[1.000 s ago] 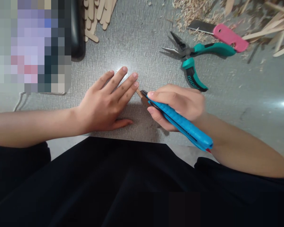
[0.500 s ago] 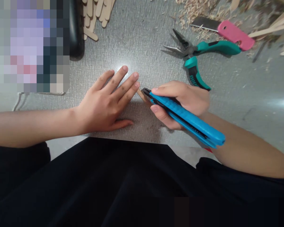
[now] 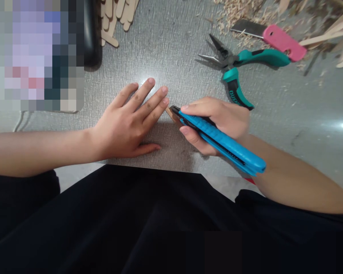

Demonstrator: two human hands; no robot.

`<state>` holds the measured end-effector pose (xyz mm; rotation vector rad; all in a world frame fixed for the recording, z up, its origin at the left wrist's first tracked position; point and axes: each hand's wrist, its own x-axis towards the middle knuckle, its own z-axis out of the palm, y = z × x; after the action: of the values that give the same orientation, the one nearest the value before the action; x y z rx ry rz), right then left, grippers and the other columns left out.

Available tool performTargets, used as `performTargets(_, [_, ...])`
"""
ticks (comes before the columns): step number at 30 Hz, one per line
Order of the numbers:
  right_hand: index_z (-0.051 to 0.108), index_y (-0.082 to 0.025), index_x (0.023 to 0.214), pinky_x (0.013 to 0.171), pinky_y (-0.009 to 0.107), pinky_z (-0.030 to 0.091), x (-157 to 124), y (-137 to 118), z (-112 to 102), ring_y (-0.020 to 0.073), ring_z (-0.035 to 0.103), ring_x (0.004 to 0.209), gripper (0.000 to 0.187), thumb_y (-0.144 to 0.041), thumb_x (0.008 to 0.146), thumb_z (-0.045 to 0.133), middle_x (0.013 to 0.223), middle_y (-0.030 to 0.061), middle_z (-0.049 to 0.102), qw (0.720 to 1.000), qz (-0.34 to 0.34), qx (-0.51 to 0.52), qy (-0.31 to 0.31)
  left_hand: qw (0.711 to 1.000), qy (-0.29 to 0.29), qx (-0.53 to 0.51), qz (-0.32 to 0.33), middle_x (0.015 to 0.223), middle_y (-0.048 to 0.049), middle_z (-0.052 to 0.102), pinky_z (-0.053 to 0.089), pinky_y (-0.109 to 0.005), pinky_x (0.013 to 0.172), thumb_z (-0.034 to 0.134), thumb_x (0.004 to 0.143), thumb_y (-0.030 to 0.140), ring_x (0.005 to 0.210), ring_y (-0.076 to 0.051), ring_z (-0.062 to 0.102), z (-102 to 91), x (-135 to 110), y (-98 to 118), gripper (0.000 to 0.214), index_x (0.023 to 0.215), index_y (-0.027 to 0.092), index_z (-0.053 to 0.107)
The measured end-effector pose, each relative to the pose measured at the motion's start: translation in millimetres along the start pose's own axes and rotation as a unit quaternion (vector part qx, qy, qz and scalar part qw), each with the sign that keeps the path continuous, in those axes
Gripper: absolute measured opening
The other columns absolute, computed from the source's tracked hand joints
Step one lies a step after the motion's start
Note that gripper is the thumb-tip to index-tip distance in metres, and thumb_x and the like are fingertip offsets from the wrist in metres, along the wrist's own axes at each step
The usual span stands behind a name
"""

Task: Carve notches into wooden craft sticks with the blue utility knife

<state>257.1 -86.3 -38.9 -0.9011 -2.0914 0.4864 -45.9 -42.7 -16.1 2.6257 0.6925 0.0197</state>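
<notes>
My left hand (image 3: 133, 123) lies flat on the grey table (image 3: 122, 64) with its fingers spread. Its index fingertip presses on the end of a small wooden stick (image 3: 172, 115), most of which is hidden. In my right hand (image 3: 223, 118) is a blue utility knife (image 3: 223, 140), gripped between thumb and fingers. The knife's black tip rests at the stick, just right of my left index fingertip. How far the blade sticks out I cannot make out.
Teal-handled needle-nose pliers (image 3: 231, 61) lie with jaws apart beyond my right hand. Behind them are a pink-handled folding saw (image 3: 282, 40) and wood shavings (image 3: 231, 15). Several craft sticks (image 3: 111, 23) are heaped at the back, beside a black object (image 3: 92, 38). A blurred-out area covers the far left.
My right hand and the utility knife have shifted slightly left, the tip sliding along the stick toward my left index finger. My left hand stays in place.
</notes>
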Motion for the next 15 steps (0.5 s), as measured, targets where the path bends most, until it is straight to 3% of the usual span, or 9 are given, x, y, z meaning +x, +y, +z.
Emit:
performTargets(9, [0.071, -0.037, 0.155, 0.076, 0.041, 0.076, -1.1, -2.0, -0.4, 0.0276, 0.091, 0.091, 0.046, -0.026, 0.111, 0.075, 0.111, 0.0022, 0.091, 1.0, 0.018, -0.003, -0.015, 1.0, 0.006, -0.013, -0.004, 0.202, -0.0248, 0.04, 0.035, -0.088, 0.149, 0.075, 0.113, 0.062, 0.187, -0.062, 0.036, -0.9, 1.4, 1.6, 0.102, 0.197, 0.02, 0.036])
performTargets(15, [0.071, -0.036, 0.156, 0.078, 0.041, 0.077, -1.5, -0.6, -0.6, 0.0276, 0.092, 0.094, 0.046, -0.028, 0.111, 0.076, 0.113, 0.0026, 0.091, 1.0, 0.016, 0.005, -0.02, 1.0, -0.003, -0.006, -0.001, 0.203, -0.0253, 0.036, 0.034, -0.083, 0.152, 0.076, 0.113, 0.059, 0.188, -0.061, 0.035, -3.4, 1.5, 2.0, 0.103, 0.197, 0.017, 0.035])
